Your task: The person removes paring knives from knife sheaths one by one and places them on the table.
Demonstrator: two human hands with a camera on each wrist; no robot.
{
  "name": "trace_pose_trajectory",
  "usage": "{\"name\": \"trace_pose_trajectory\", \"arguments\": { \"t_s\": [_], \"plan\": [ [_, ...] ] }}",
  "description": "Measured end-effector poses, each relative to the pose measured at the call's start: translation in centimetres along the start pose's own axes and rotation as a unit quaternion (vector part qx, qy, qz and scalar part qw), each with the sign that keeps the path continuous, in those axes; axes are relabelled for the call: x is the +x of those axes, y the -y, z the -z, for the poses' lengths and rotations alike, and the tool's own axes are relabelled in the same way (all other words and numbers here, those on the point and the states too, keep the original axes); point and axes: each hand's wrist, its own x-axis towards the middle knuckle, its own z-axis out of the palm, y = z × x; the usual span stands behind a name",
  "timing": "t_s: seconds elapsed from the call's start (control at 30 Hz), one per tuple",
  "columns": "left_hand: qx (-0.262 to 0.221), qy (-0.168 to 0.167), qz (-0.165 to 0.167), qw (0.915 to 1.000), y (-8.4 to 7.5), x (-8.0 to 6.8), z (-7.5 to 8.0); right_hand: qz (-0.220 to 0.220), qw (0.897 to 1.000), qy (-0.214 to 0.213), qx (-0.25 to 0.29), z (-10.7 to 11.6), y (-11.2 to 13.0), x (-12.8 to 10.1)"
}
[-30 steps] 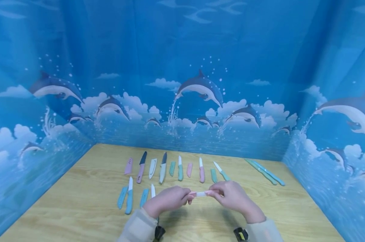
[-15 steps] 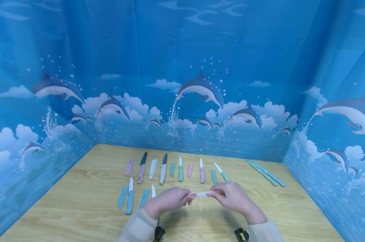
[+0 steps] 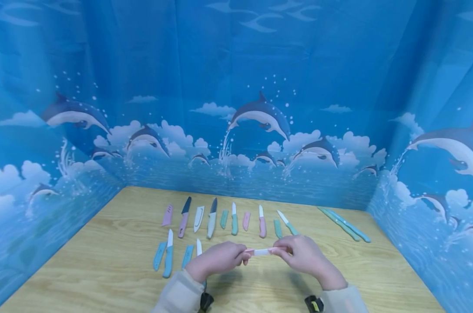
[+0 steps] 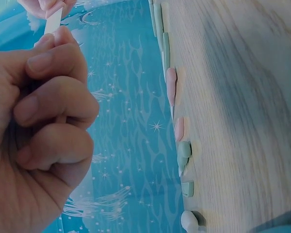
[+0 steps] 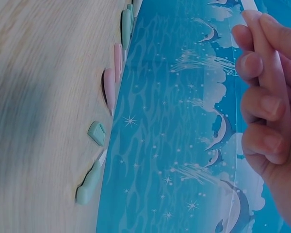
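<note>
Above the table, both hands hold a small knife level between them. My right hand (image 3: 303,256) grips its pink handle (image 5: 269,73), fingers curled round it. The white blade (image 3: 261,252) points left. My left hand (image 3: 220,257) pinches a pink piece (image 3: 250,252), which looks like a sheath and is mostly hidden by the fingers. The blade's tip end meets this piece; how far it sits inside I cannot tell. In the left wrist view, the white blade (image 4: 54,20) stands out beyond the left fingertips, towards the other hand.
On the wooden table (image 3: 103,261), knives lie beside sheaths: a purple knife (image 3: 183,221), grey knife (image 3: 211,221), pink knife (image 3: 262,224), green knife (image 3: 234,221) and blue knife (image 3: 168,258). Two long green and blue pieces (image 3: 346,224) lie far right. A blue dolphin curtain (image 3: 236,65) surrounds the table.
</note>
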Motion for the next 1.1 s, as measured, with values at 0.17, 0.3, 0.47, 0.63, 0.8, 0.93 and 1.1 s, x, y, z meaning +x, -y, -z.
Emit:
{"name": "trace_pose_trajectory", "arguments": {
  "t_s": [0.17, 0.3, 0.47, 0.63, 0.8, 0.93, 1.1],
  "plan": [
    [-0.005, 0.002, -0.002, 1.0, 0.13, -0.05, 0.01, -0.01, 1.0, 0.005, 0.002, 0.08, 0.09, -0.02],
    [0.006, 0.002, -0.008, 0.9999, 0.27, -0.06, 0.0, -0.017, 1.0, 0.009, 0.002, 0.12, 0.06, -0.04],
    [0.007, 0.003, -0.002, 1.0, 0.26, -0.09, 0.06, -0.023, 1.0, 0.012, 0.0, 0.14, 0.0, -0.07],
    [0.011, 0.0, 0.002, 0.9999, 0.2, -0.08, 0.12, -0.031, 0.999, 0.018, 0.003, 0.28, -0.07, -0.06],
    [0.013, -0.003, 0.013, 0.9998, 0.18, -0.09, 0.07, -0.035, 0.999, 0.021, 0.009, 0.35, -0.24, -0.08],
    [0.017, -0.005, 0.019, 0.9997, 0.19, -0.1, 0.05, -0.036, 0.999, 0.022, 0.01, 0.31, -0.42, -0.11],
    [0.007, -0.009, 0.015, 0.9998, 0.16, -0.19, 0.12, -0.048, 0.999, 0.021, 0.014, 0.35, -0.61, -0.2]
  ]
}}
